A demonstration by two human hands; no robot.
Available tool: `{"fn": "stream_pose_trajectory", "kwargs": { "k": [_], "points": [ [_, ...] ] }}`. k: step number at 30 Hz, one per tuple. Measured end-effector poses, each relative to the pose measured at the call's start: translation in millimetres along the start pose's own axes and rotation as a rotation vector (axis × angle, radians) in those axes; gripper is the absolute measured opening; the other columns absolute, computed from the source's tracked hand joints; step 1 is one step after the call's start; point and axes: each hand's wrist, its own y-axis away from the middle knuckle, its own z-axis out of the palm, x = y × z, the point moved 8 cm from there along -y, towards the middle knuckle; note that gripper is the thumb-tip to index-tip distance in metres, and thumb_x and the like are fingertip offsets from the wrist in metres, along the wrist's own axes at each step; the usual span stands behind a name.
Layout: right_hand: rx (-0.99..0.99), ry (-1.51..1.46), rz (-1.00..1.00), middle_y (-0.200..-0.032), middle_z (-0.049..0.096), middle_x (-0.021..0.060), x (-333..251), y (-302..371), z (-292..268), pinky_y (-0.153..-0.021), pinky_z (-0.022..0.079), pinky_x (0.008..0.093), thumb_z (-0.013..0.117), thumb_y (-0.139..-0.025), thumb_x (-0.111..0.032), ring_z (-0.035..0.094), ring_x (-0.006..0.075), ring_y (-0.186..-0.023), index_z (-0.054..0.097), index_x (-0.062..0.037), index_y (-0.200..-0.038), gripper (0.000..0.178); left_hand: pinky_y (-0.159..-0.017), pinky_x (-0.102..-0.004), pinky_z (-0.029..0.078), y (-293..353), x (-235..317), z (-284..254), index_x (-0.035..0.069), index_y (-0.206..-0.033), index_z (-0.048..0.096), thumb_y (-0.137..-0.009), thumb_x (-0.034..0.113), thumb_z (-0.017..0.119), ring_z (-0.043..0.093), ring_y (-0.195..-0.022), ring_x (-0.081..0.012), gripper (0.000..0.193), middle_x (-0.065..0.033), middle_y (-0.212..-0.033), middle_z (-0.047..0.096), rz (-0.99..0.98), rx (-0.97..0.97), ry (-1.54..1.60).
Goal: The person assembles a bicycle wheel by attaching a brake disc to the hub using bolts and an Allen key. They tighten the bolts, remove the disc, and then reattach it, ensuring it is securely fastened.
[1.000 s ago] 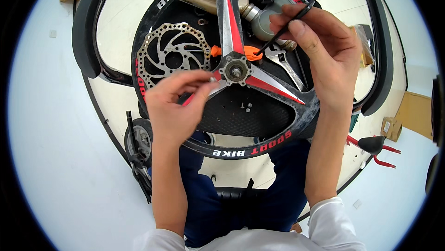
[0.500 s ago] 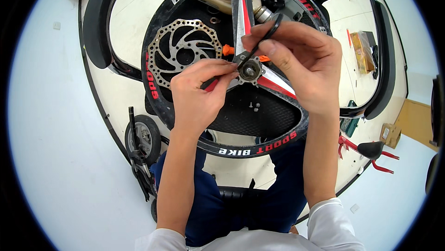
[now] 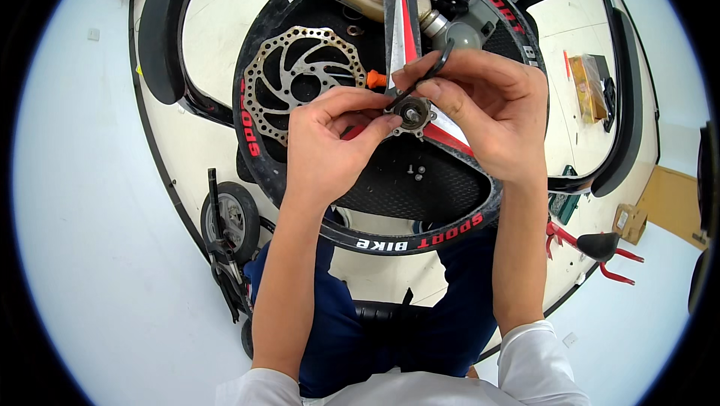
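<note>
A black three-spoke wheel [image 3: 341, 236] with red and white markings lies flat before me. My right hand [image 3: 495, 110] pinches the upper, bent end of a black rod that looks like a hex key [image 3: 442, 59]. Its lower end slants down to the left edge of the wheel's hub [image 3: 412, 113]. There my left hand [image 3: 330, 140] has thumb and forefinger closed around the tip; whether a small part is also between them is hidden. Left of the hub is a silver brake disc [image 3: 259, 91] with drilled holes. Several small bolts [image 3: 418, 173] rest just below the hub.
Under the wheel is a black chair seat [image 3: 397, 200] with armrests [image 3: 159, 38] on both sides. An orange-handled tool [image 3: 376, 79] lies beside the disc. A folded small-wheeled frame [image 3: 229, 222] stands at left; a red fork-like part [image 3: 592, 245] and small cartons [image 3: 631, 220] are at right.
The hex key's bent end has come lower and nearer the hub with my right hand. My left fingertips have shifted slightly right, against the hub. The wheel sits slightly further right in view.
</note>
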Motion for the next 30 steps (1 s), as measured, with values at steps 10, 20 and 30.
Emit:
{"fn": "stream_pose_trajectory", "kwargs": {
  "k": [10, 20, 30],
  "points": [
    [0.02, 0.089, -0.037, -0.092, 0.076, 0.0115, -3, 3, 3, -0.079, 0.061, 0.0281, 0.075, -0.082, 0.007, 0.075, 0.0178, -0.086, 0.074, 0.0075, -0.094, 0.012, -0.073, -0.0298, 0.056, 5, 16, -2, 0.003, -0.089, 0.078, -0.077, 0.002, 0.079, 0.072, -0.078, -0.0194, 0.012, -0.0073, -0.089, 0.074, 0.294, 0.092, -0.335],
    [0.037, 0.001, -0.022, -0.096, 0.074, 0.0126, 4, 5, 1, -0.081, 0.061, 0.0286, 0.067, -0.085, 0.012, 0.075, 0.0183, -0.089, 0.07, 0.0084, -0.105, 0.02, -0.075, -0.0296, 0.056, 13, 35, 7, 0.002, -0.094, 0.077, -0.078, -0.002, 0.077, 0.072, -0.082, -0.0214, 0.017, -0.0088, -0.095, 0.073, 0.449, 0.057, -0.599],
    [-0.057, -0.007, -0.066, -0.098, 0.074, 0.012, -4, 5, 5, -0.084, 0.062, 0.0306, 0.064, -0.086, 0.013, 0.075, 0.0209, -0.095, 0.069, 0.0063, -0.104, 0.019, -0.072, -0.0317, 0.056, 13, 32, 3, 0.0, -0.097, 0.074, -0.082, -0.003, 0.074, 0.072, -0.08, -0.0255, 0.015, -0.0097, -0.094, 0.072, 0.485, 0.065, -0.593]
  ]
}}
